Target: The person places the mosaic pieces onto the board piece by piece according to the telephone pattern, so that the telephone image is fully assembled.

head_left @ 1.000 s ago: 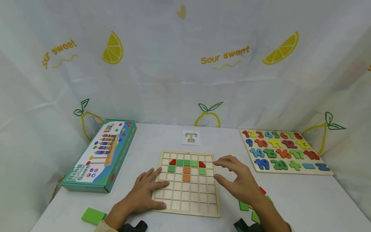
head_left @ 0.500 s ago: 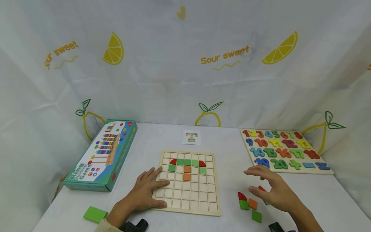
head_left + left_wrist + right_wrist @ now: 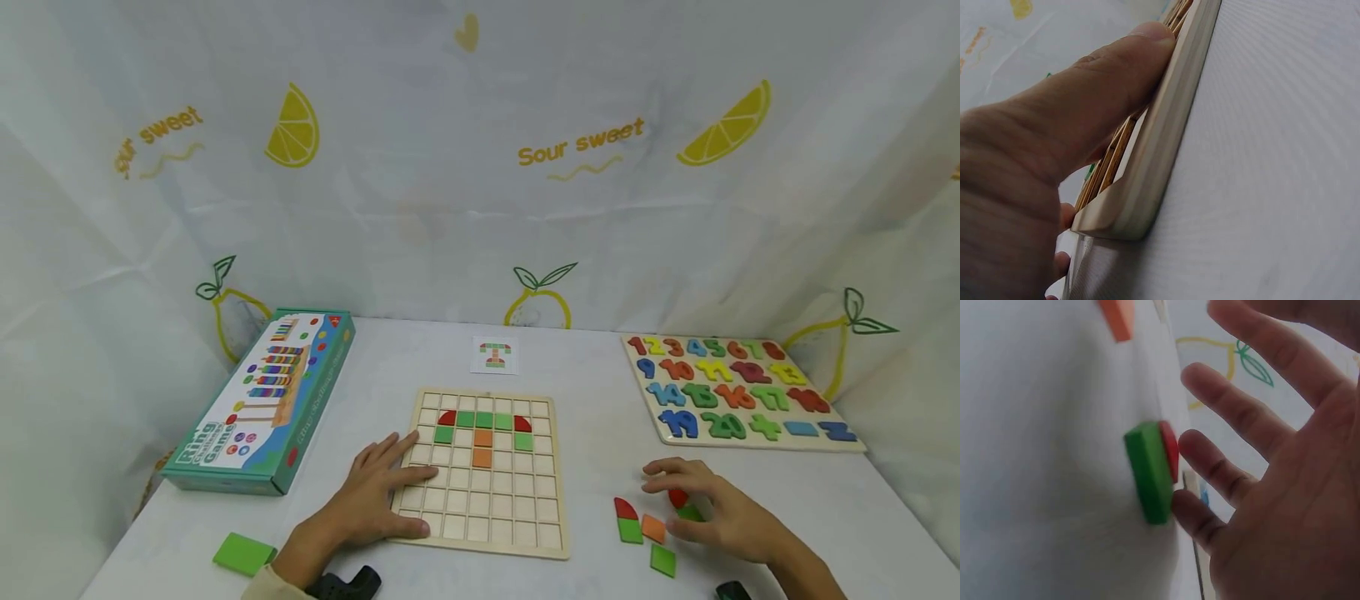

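Right grip (image 3: 726, 514) parted, holding nothing, by loose tiles

Head: its thumb and fingers flank a red quarter-round tile (image 3: 678, 497) and a green tile (image 3: 689, 513) on the bench (image 3: 596, 471); the left grip (image 3: 378, 492) lies spread on the grid board (image 3: 480, 505). Left wrist: thumb along the board's edge. Right wrist: fingers extended near both tiles — contact unclear. The step looks like tile-picking — next would call for a pinch.

Head view faces forward and down over both hands (image 3: 369, 498) (image 3: 722, 510); wrist views share each closely.
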`<state>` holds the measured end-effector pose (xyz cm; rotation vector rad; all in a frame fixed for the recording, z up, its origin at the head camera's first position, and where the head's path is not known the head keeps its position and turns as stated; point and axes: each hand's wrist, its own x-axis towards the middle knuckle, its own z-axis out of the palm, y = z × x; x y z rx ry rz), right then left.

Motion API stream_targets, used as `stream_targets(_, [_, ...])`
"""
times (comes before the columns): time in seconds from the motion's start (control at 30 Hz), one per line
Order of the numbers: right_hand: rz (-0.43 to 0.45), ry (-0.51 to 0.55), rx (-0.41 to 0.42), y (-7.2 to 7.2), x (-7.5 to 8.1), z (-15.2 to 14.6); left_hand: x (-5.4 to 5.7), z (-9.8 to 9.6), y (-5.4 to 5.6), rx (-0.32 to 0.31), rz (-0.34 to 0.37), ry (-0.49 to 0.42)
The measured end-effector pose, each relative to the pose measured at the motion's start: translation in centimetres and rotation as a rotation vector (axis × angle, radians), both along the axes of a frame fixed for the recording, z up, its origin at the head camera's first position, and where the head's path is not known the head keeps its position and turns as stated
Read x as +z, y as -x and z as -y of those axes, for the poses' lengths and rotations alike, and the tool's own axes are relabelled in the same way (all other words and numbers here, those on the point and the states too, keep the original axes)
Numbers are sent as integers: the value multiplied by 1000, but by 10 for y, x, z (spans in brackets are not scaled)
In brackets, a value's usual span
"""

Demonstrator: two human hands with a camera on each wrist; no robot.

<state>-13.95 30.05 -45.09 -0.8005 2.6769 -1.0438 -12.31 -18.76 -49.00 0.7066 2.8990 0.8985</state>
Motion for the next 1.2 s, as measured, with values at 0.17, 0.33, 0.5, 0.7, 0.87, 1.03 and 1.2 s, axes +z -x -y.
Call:
stream_targets(0.17, [37, -17, 11, 0, -9, -4, 2, 0, 1, -1, 4, 8])
stream_targets(0.33, [44, -41, 27, 1, -12, 0, 3, 2, 0, 13, 13, 24])
stream_targets(0.5, [-11, -103, 33, 1, -14, 5, 6, 4, -1, 19, 18, 4])
stream_targets(0.7, [2, -140, 4, 0, -16, 9, 4, 3, -2, 21, 35, 8])
stream_targets(0.87, [-7, -142, -22, 0, -16, 10, 1, 2, -2, 21, 44, 3])
stream_targets(1.03, [-58, -156, -60, 0, -13, 9, 0, 1, -2, 23, 37, 4])
stream_targets(1.2, [-205, -121, -66, -1, -4, 8, 0, -1, -1, 12, 27, 2])
